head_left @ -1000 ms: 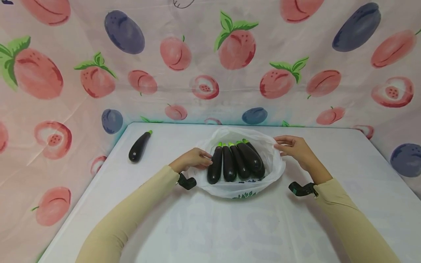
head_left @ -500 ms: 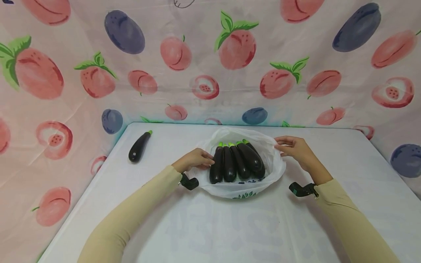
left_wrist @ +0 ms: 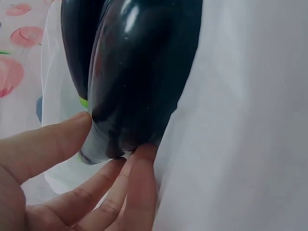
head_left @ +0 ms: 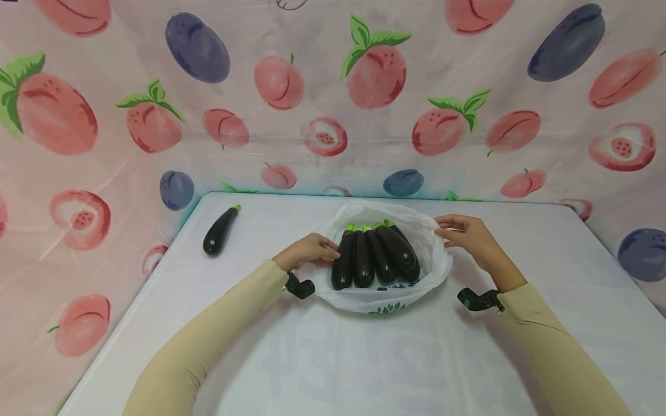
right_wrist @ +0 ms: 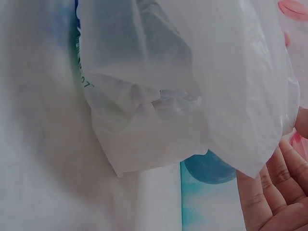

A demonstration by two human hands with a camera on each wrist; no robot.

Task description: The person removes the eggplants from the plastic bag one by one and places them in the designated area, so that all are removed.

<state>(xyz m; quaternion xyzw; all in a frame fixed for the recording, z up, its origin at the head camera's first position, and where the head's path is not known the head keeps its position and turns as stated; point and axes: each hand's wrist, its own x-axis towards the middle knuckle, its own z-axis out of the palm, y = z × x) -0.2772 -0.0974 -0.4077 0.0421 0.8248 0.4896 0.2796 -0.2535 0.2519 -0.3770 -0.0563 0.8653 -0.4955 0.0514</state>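
Note:
A white plastic bag lies with its mouth spread, and several dark eggplants rest side by side in it, green stems toward the back. My left hand reaches over the bag's left side and holds the leftmost eggplant. Thumb and fingertips sit on either side of that eggplant in the left wrist view. With my right hand I pinch the bag's right rim, also seen in the right wrist view where the bag hangs from the fingers. Another eggplant lies apart at the back left.
A white table carries everything. Behind and to the left hangs a fruit-patterned cloth. Dark wrist cameras are strapped below both hands.
My left hand has shifted slightly right, bringing the leftmost eggplant against its neighbour. The right hand stays at the bag's rim.

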